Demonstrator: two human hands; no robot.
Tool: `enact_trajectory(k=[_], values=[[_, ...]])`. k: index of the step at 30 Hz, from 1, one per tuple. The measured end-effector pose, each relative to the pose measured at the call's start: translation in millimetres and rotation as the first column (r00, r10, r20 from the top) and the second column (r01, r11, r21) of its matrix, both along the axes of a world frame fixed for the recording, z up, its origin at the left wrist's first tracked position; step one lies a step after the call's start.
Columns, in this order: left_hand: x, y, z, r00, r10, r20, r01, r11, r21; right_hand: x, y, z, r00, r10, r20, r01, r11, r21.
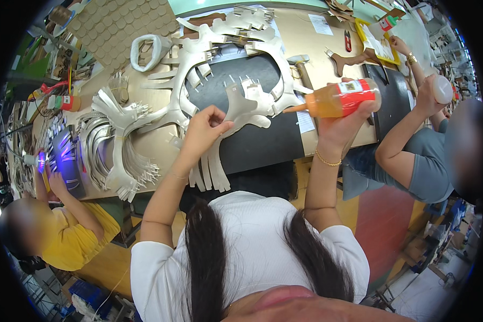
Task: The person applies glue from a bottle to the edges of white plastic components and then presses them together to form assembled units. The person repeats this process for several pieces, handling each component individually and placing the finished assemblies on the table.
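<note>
Orange bottle [330, 101]: clamped in right hand [342, 129]; oversqueezing risked drips along mat's [268, 145] right edge.
Silver piece [240, 107]: left hand [205, 127] pinched it; slackening risked slips.

The orange squeeze bottle [346, 99] hides most fingers of the right hand [342, 130]. Whether the left hand [204, 129] pinches the grey forked cut-out [241, 105] or merely touches it cannot be told. Pale cut-outs [260, 122] cover part of the black mat [263, 145] between both hands. Far left of the left hand, a co-worker's head [24, 228] is blurred.
</note>
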State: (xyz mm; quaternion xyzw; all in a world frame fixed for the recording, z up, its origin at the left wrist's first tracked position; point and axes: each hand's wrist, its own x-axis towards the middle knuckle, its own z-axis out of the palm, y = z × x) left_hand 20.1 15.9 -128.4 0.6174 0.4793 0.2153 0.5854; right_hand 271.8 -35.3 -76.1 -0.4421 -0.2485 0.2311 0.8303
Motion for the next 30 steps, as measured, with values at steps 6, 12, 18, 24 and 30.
enact_trajectory(k=[6,12,18,24,30], values=[[-10.4,-0.1,46.2,0.919,0.019,0.393,0.106,0.95,-0.295,-21.2,-1.1,-6.5,0.972,0.084,0.221,-0.083,0.996,-0.018],[-16.0,-1.9,69.5,0.916,0.018,0.401,0.111,0.948,-0.297,-28.7,-2.1,1.9,0.94,0.084,0.332,-0.078,0.996,-0.03],[-21.5,-1.4,71.2,0.906,0.004,0.424,0.13,0.95,-0.285,-37.6,-2.6,4.7,0.926,0.045,0.376,-0.042,0.999,-0.016],[-25.5,-4.3,72.3,0.897,0.021,0.441,0.119,0.95,-0.288,-47.8,-3.3,4.0,0.954,0.1,0.284,-0.125,0.989,0.073],[-28.0,-6.8,73.5,0.893,0.032,0.448,0.123,0.942,-0.312,-64.4,0.1,7.5,0.947,0.182,0.264,-0.214,0.972,0.096]])
